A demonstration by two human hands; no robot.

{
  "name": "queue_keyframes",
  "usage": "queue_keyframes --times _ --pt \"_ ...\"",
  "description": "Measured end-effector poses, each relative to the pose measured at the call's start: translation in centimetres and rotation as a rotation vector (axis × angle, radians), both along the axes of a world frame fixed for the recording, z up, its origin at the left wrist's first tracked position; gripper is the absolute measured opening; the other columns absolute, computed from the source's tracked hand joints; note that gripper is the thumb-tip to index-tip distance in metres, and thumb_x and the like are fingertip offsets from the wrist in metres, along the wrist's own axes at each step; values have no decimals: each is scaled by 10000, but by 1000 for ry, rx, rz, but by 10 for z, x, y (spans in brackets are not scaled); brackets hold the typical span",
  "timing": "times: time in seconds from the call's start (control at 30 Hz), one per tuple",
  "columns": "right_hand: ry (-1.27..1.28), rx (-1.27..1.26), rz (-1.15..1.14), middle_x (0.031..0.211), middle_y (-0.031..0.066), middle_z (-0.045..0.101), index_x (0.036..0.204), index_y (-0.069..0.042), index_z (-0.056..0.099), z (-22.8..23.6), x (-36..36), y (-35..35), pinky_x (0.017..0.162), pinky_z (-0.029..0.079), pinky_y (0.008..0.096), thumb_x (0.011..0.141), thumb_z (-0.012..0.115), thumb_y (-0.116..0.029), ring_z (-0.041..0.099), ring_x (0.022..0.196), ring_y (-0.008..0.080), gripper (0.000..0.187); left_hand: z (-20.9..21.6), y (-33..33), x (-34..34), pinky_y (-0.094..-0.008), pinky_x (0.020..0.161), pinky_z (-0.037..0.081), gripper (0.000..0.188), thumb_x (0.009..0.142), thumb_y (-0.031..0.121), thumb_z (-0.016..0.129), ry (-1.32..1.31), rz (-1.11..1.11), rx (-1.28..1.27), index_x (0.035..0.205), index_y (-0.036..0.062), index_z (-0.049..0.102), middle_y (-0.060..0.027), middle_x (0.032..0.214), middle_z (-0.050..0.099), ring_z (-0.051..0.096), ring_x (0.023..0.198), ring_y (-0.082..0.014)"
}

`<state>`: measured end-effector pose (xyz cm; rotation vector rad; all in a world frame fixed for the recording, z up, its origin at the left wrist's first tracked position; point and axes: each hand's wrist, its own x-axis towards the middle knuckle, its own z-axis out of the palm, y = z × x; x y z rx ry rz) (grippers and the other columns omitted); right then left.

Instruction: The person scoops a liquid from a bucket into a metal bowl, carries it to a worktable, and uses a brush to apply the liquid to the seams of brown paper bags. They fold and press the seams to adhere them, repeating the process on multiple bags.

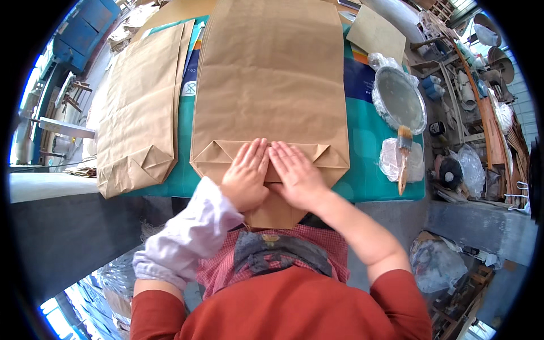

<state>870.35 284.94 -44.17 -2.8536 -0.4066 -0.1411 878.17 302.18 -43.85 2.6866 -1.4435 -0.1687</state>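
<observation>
A large brown paper bag (272,85) lies flat before me on top of a stack, its bottom end toward me and partly folded. My left hand (246,175) presses flat on the folded end, fingers straight and pointing away from me. Beside it, my right hand (297,174) lies flat too, the fingertips of both nearly meeting at the middle of the fold. Neither hand grips anything. Below my palms a paper flap (275,211) hangs toward me over the table's edge. The paper right under my hands is hidden.
To the left lies a pile of paper bags (139,107) with folded ends. On the right stand a plastic-lined bucket (399,99) of greyish paste and a brush (403,156) resting on a whitish pad (389,161). A green sheet (368,181) covers the table. Cluttered shelving (462,102) stands farther right.
</observation>
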Motion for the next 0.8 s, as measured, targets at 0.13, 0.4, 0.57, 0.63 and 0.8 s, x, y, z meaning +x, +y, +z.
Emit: queue_keyframes --times 0.13,0.4,0.57,0.63,0.8 --pt "56 -9 -182 1466 216 279 1404 64 248 -8 -11 -1 1147 172 421 790 631 -450 242 1379 324 887 -1 21 5 -417 1154 125 907 725 407 617 55 145 -68 1394 -89 257 -254 1476 231 183 1399 -350" --pt "111 768 -258 1152 177 600 1241 -21 516 12 -2 -62 1004 394 404 773 700 -144 559 1118 297 519 13 49 62 -394 1099 260 675 753 182 573 439 206 -323 1336 -75 351 -264 1364 387 320 1319 -369" --pt "28 799 -477 1029 150 645 1121 -2 589 -11 20 -79 865 483 321 841 597 -28 605 1042 262 282 23 -14 56 -374 844 464 484 741 175 708 62 319 -544 1156 -7 537 -189 1044 613 595 954 -322" --pt "-48 881 -496 1012 143 645 1087 -5 604 -13 22 -70 847 485 328 843 596 -32 609 1015 269 246 25 -25 52 -358 747 491 462 695 212 783 76 397 -668 1045 -12 582 -164 903 639 615 811 -306" --pt "-442 768 -364 938 140 638 1010 -3 633 30 9 -46 734 499 375 798 649 -68 618 861 296 223 37 -10 63 -296 698 494 369 689 133 750 392 435 -636 1000 -21 623 -106 782 643 621 729 -171"
